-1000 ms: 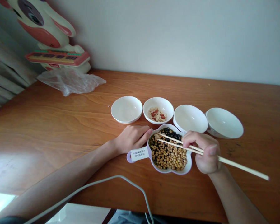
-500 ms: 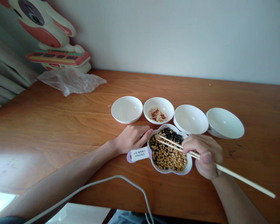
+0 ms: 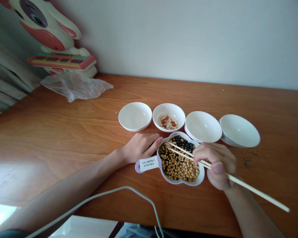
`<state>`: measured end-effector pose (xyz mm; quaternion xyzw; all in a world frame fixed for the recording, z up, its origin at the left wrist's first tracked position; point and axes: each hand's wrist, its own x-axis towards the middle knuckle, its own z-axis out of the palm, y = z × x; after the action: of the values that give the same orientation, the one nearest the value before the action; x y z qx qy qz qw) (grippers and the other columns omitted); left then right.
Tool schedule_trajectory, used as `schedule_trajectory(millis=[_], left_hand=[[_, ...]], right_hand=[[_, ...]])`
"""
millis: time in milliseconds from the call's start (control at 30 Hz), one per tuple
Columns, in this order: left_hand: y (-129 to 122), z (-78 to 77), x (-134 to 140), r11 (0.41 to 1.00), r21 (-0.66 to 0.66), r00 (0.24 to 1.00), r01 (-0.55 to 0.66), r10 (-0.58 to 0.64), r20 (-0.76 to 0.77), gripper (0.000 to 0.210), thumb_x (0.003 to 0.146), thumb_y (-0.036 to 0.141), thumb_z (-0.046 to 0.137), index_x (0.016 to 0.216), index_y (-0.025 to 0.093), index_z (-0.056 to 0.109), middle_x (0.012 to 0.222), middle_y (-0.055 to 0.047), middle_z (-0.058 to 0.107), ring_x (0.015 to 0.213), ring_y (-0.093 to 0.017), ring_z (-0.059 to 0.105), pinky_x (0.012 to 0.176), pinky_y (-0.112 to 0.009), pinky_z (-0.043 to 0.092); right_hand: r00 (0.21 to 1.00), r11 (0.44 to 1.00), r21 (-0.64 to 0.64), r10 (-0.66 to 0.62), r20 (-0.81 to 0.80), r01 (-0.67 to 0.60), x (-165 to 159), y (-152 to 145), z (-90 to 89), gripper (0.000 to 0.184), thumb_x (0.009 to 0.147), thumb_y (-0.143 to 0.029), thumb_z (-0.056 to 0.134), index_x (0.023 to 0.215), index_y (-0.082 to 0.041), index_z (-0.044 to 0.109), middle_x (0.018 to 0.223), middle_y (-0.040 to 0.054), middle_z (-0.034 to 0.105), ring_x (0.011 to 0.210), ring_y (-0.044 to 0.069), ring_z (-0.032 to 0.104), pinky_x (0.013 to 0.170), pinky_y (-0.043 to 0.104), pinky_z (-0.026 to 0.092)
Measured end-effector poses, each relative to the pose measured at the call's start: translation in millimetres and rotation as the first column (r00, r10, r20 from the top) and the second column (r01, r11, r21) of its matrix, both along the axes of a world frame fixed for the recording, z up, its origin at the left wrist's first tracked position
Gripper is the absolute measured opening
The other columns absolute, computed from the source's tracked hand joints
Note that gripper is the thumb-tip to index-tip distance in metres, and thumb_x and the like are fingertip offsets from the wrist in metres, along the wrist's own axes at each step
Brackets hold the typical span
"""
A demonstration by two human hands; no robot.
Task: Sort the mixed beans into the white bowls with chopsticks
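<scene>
A flower-shaped dish with a lilac rim point(image 3: 201, 177) and a labelled handle holds yellow soybeans point(image 3: 182, 167), black beans point(image 3: 185, 142) and a few pale flat pieces at its left edge. At the dish's upper left rim, my left hand point(image 3: 142, 147) is closed against the edge, thumb on the near side, its other fingertips hidden. My right hand point(image 3: 217, 163) grips a pair of wooden chopsticks point(image 3: 258, 192). Their tips lie slightly apart among the pale pieces; I cannot tell whether anything is pinched. Peanuts and pale seeds point(image 3: 167, 122) lie in a white bowl point(image 3: 157, 110) behind the dish.
Three more white bowls stand in the row: a far-left bowl point(image 3: 134, 115), a middle-right bowl point(image 3: 203, 126) and a far-right bowl point(image 3: 239, 130). A plastic bag point(image 3: 76, 87) and a toy keyboard point(image 3: 63, 61) sit back left. A white cable point(image 3: 124, 187) crosses in front.
The chopsticks' rear end and my right hand have shifted slightly left. The tips stay in nearly the same spot, and my left hand and the dish have not moved.
</scene>
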<state>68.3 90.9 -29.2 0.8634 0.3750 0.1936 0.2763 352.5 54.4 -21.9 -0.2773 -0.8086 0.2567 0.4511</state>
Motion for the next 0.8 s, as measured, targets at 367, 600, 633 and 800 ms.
schedule_trajectory(millis=[367, 600, 633, 800], left_hand=[[0.0, -1.3, -1.4, 1.0, -0.019, 1.0, 0.002, -0.002, -0.002, 0.039, 0.112, 0.035, 0.03, 0.081, 0.019, 0.048, 0.074, -0.001, 0.059, 0.063, -0.012, 0.05, 0.065, -0.028, 0.038], [0.3, -1.4, -1.2, 1.0, -0.013, 1.0, 0.002, -0.002, 0.012, 0.039, 0.112, 0.035, 0.031, 0.08, 0.019, 0.047, 0.074, 0.0, 0.058, 0.063, -0.012, 0.049, 0.064, -0.028, 0.037], [0.3, -1.4, -1.2, 1.0, -0.012, 1.0, 0.004, -0.003, 0.013, 0.039, 0.112, 0.035, 0.031, 0.08, 0.019, 0.047, 0.074, 0.0, 0.058, 0.063, -0.012, 0.049, 0.064, -0.028, 0.037], [0.5, -2.0, -1.3, 1.0, -0.015, 1.0, 0.005, -0.004, 0.01, 0.039, 0.112, 0.035, 0.031, 0.081, 0.019, 0.048, 0.074, 0.0, 0.058, 0.063, -0.012, 0.048, 0.065, -0.028, 0.037]], right_hand=[[1.0, 0.999, 0.051, -0.02, -0.018, 0.021, -2.3, -0.5, -1.9, 0.044, 0.107, -0.041, 0.035, 0.082, -0.023, 0.066, 0.069, 0.0047, 0.066, 0.061, 0.019, 0.06, 0.059, 0.035, 0.04], [0.999, 0.997, 0.068, -0.028, -0.02, 0.03, -2.2, -2.3, -3.5, 0.049, 0.106, -0.047, 0.031, 0.081, -0.022, 0.065, 0.068, 0.0047, 0.065, 0.06, 0.019, 0.058, 0.06, 0.035, 0.039], [0.999, 0.997, 0.063, -0.034, -0.022, 0.035, -1.7, -2.6, -3.8, 0.051, 0.106, -0.049, 0.03, 0.081, -0.022, 0.065, 0.068, 0.0049, 0.065, 0.06, 0.019, 0.058, 0.06, 0.036, 0.039], [0.995, 0.995, 0.052, -0.084, -0.046, 0.086, 0.3, -2.6, -2.8, 0.059, 0.105, -0.059, 0.028, 0.077, -0.021, 0.064, 0.066, 0.0053, 0.063, 0.058, 0.019, 0.056, 0.059, 0.036, 0.037]])
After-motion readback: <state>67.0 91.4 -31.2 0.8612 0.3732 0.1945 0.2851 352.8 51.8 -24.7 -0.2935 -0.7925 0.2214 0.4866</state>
